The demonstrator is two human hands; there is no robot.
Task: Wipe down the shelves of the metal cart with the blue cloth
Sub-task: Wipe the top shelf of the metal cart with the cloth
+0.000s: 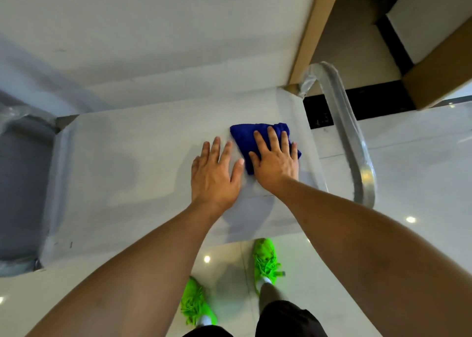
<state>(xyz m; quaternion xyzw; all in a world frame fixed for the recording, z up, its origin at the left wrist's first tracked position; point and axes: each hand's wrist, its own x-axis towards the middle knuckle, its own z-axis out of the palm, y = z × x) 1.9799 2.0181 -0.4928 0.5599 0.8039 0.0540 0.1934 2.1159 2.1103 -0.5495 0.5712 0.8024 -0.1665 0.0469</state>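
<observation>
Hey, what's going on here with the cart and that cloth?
A person is wiping the top shelf of a metal cart. The right hand presses flat on a folded blue cloth near the shelf's right end, by the plastic-wrapped curved handle. The left hand rests flat on the shelf beside it.

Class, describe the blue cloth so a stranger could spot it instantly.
Find the metal cart's top shelf. Near its right end, beside the curved handle, the right hand presses flat on the blue cloth. It is the only deep-blue thing on the pale shelf.
</observation>
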